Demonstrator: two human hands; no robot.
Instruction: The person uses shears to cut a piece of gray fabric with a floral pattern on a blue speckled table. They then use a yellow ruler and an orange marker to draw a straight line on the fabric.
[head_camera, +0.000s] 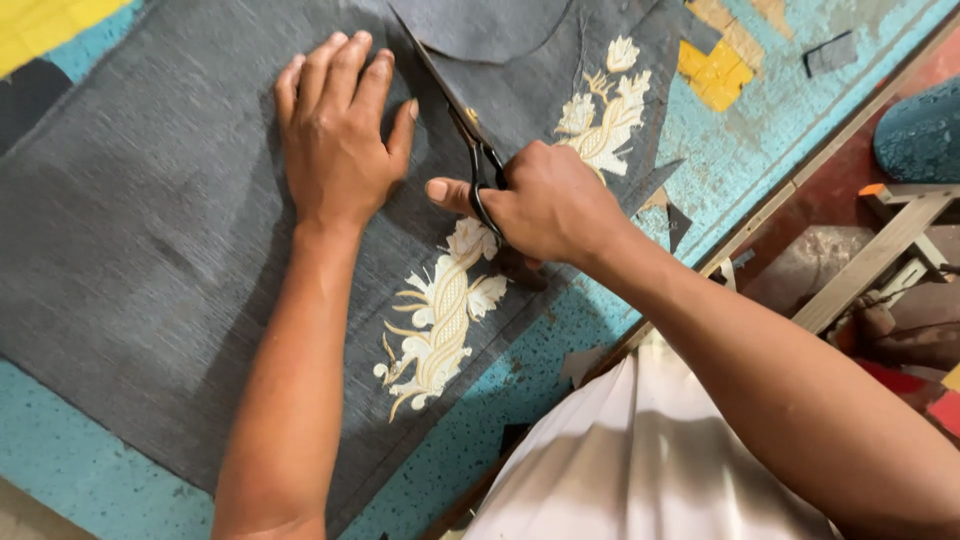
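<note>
Two hands: left hand (335, 135) flat (fingers spread) on grey fabric (150, 250); right hand (550, 205) grips scissors (470, 140).

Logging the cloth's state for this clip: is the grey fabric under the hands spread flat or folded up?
Spread flat. The grey fabric lies smooth on the table, the left hand pressing it while the right hand works scissors.

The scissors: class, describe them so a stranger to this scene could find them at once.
Start at the grey fabric spread over the turquoise table. Between its two cream embroidered motifs, the right hand grips the scissors. Their black handles and long blades are the only metal on the cloth.
</note>
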